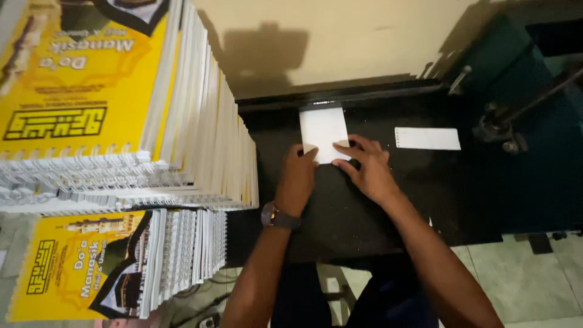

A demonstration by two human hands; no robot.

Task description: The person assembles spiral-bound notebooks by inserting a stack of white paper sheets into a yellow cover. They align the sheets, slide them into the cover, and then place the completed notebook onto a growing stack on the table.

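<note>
A small white paper sheet (pixel 323 129) lies on the black bed of a machine (pixel 340 206), its far edge against a black back rail. My left hand (pixel 297 177) presses the sheet's near left corner with its fingertips. My right hand (pixel 366 164) lies flat on the near right corner, fingers spread. A dark watch sits on my left wrist. Both hands touch the sheet without gripping it.
A white punched strip (pixel 427 138) lies on the bed to the right. Tall stacks of yellow spiral-bound booklets (pixel 121 109) stand at left, with a lower stack (pixel 115 261) in front. A dark metal lever and fitting (pixel 504 124) stand at right. Tiled floor shows below.
</note>
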